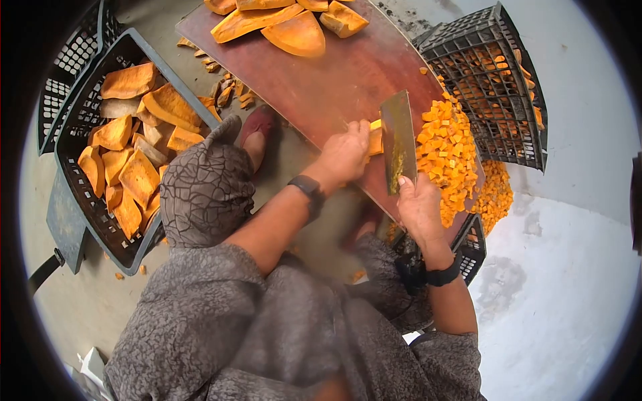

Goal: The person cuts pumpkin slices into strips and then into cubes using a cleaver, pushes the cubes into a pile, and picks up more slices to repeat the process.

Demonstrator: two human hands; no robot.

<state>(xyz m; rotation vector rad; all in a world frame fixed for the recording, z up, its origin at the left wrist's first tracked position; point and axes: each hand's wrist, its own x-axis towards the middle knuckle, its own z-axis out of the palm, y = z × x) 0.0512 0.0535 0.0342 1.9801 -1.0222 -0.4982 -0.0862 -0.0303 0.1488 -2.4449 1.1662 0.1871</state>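
Note:
My right hand is closed around the handle end of a cleaver, whose broad blade stands over the reddish-brown board. Just left of the blade, my left hand is closed on a piece of pumpkin; the fingers hide part of it. To the right of the cleaver lies a heap of orange pumpkin cubes, reaching the board's right edge. Larger pumpkin slabs rest at the board's far end.
A black crate at the left holds several big pumpkin pieces. Another black crate with orange pieces stands tilted at the upper right. More cubes lie below it, past the board's edge. Scraps litter the floor beside a shoe.

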